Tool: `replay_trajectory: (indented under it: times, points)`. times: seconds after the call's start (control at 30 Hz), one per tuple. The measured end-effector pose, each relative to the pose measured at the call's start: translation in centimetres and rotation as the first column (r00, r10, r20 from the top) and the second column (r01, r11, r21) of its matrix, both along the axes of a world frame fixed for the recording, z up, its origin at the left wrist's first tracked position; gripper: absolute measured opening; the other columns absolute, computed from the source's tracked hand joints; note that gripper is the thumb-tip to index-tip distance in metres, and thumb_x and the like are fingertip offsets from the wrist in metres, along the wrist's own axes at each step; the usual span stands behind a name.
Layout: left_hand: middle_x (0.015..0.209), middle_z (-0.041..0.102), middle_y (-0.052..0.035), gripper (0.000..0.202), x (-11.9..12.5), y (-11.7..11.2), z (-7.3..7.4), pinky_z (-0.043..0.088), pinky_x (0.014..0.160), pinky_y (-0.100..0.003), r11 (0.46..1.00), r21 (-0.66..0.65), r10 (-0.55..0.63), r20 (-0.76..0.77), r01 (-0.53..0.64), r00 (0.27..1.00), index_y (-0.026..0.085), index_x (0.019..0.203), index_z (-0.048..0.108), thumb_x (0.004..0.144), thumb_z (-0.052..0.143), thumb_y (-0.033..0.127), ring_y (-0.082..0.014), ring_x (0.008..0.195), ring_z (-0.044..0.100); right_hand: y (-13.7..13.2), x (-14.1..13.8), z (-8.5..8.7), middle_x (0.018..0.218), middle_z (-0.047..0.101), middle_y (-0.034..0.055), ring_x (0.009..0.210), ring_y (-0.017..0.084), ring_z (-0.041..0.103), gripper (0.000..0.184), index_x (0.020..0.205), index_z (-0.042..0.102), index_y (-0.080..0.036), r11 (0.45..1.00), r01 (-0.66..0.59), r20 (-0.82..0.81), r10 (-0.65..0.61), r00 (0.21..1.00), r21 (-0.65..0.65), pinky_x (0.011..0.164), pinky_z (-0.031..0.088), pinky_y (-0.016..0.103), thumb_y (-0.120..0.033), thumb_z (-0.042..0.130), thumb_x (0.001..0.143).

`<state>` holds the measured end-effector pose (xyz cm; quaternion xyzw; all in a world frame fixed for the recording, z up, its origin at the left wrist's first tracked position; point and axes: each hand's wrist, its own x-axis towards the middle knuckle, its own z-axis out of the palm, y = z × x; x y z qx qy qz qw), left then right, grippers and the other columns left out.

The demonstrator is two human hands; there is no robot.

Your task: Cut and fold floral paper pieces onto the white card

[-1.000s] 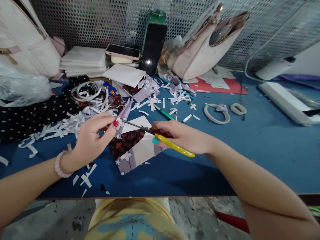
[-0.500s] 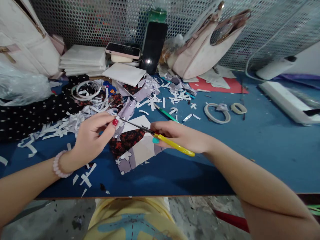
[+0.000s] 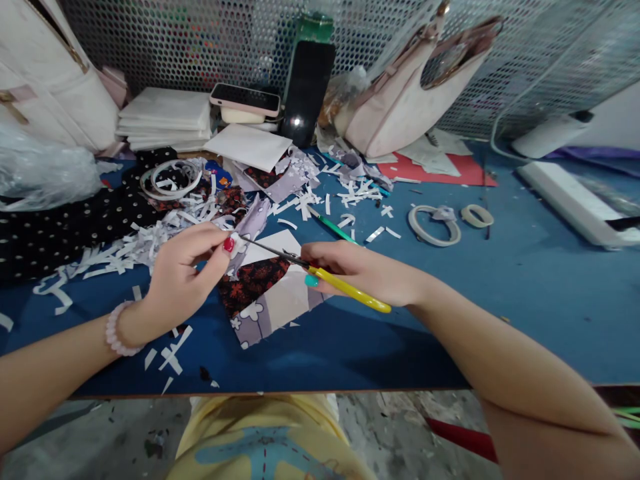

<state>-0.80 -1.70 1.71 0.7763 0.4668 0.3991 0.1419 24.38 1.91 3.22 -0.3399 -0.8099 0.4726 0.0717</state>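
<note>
My right hand [image 3: 360, 270] is closed around yellow-handled scissors [image 3: 320, 275], whose blades point left toward my other hand. My left hand [image 3: 183, 277] pinches a small lilac scrap of patterned paper [image 3: 250, 227] at the blade tips. Under both hands, on the blue table [image 3: 500, 293], lie a dark red floral piece [image 3: 253, 283] and a lilac flowered sheet [image 3: 280, 307]. A pink bead bracelet [image 3: 116, 330] circles my left wrist.
Several white paper strips [image 3: 130, 250] litter the table's left and middle. Black dotted fabric [image 3: 60, 230], tape rolls [image 3: 433, 225], a green pen [image 3: 333, 228], a phone [image 3: 245, 100], a pink handbag [image 3: 405, 100] and stacked white paper [image 3: 167, 120] stand behind. The table's front edge [image 3: 280, 390] is close.
Almost nothing has moved. The lilac scrap in my left hand has lifted slightly and the scissors have shifted a touch.
</note>
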Motion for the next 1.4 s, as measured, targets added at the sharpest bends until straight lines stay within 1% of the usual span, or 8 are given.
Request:
replay_trajectory:
  times: [0.2,0.37,0.5,0.8,0.97,1.2,1.3,1.4]
  points:
    - [0.059,0.043,0.0034,0.030,0.1,0.1,0.1,0.034,0.052,-0.023,1.000,-0.001,-0.010,0.030,0.010,1.000,0.019,0.058,0.043,0.087,0.048,0.015,-0.0090,0.054,0.041,0.0,-0.2,-0.1,0.071,0.041,-0.0029,0.062,0.011,0.034,0.033,0.080,0.044,-0.019,1.000,-0.014,-0.020,0.014,1.000,-0.020,0.056,0.030,0.024,-0.051,0.052,0.087]
    - [0.058,0.045,0.0034,0.028,0.2,0.2,-0.1,0.036,0.052,-0.022,0.993,-0.116,-0.022,0.137,0.038,0.990,0.019,0.059,0.045,0.087,0.047,0.019,-0.0094,0.055,0.043,0.1,-0.3,-0.9,0.072,0.040,-0.0030,0.065,0.011,0.033,0.041,0.080,0.044,-0.019,0.998,-0.039,-0.056,0.036,0.998,-0.055,0.058,0.030,0.024,-0.059,0.053,0.084]
    - [0.057,0.045,0.0031,0.029,0.4,0.0,-0.1,0.037,0.052,-0.022,0.984,-0.172,-0.029,0.151,0.055,0.988,0.019,0.058,0.047,0.086,0.048,0.022,-0.0100,0.054,0.043,-0.1,-0.6,-1.4,0.077,0.043,-0.0015,0.069,0.011,0.038,0.046,0.083,0.047,-0.018,0.993,-0.006,-0.133,-0.010,0.991,-0.121,0.059,0.033,0.024,-0.063,0.057,0.082]
    - [0.057,0.043,0.0025,0.029,0.3,-0.1,0.0,0.035,0.052,-0.023,0.981,-0.193,0.015,0.145,0.014,0.989,0.019,0.057,0.044,0.086,0.048,0.023,-0.0102,0.055,0.041,-1.1,-1.3,-2.2,0.065,0.035,-0.0092,0.047,0.002,0.026,0.047,0.081,0.045,-0.018,0.863,-0.014,-0.363,-0.197,0.911,-0.504,0.039,0.023,0.016,-0.059,0.067,0.078]
    - [0.057,0.040,0.0028,0.031,0.3,-0.2,-0.2,0.033,0.051,-0.024,0.981,-0.193,0.016,0.156,0.015,0.988,0.019,0.056,0.043,0.087,0.047,0.022,-0.0096,0.053,0.039,-1.2,-1.7,-2.7,0.059,0.034,-0.0110,0.042,0.000,0.026,0.051,0.077,0.041,-0.019,0.833,0.005,-0.368,-0.250,0.896,-0.553,0.036,0.020,0.016,-0.062,0.068,0.077]
    - [0.056,0.042,0.0026,0.033,0.0,0.1,-0.5,0.035,0.053,-0.024,0.996,-0.084,-0.009,0.060,0.014,0.998,0.018,0.057,0.042,0.089,0.047,0.019,-0.0098,0.055,0.042,-0.9,-1.9,-2.7,0.052,0.034,-0.0125,0.037,0.000,0.026,0.052,0.073,0.039,-0.020,0.827,0.022,-0.363,-0.270,0.892,-0.562,0.034,0.017,0.016,-0.062,0.070,0.075]
    - [0.055,0.041,0.0029,0.034,-0.2,0.3,-0.7,0.035,0.053,-0.023,1.000,-0.017,-0.020,-0.002,0.020,1.000,0.018,0.056,0.040,0.090,0.047,0.016,-0.0095,0.054,0.042,-0.7,-1.8,-2.7,0.052,0.034,-0.0125,0.036,0.000,0.024,0.047,0.074,0.039,-0.020,0.772,-0.037,-0.385,-0.275,0.881,-0.635,0.033,0.016,0.015,-0.055,0.070,0.078]
    - [0.058,0.046,0.0019,0.030,-0.4,0.5,-0.9,0.038,0.055,-0.023,0.991,0.117,-0.049,-0.122,0.063,0.991,0.018,0.060,0.047,0.090,0.047,0.012,-0.0101,0.056,0.046,-1.0,-1.7,-2.9,0.053,0.036,-0.0119,0.034,0.000,0.025,0.043,0.079,0.041,-0.019,0.652,-0.166,-0.412,-0.245,0.878,-0.740,0.031,0.014,0.015,-0.055,0.063,0.084]
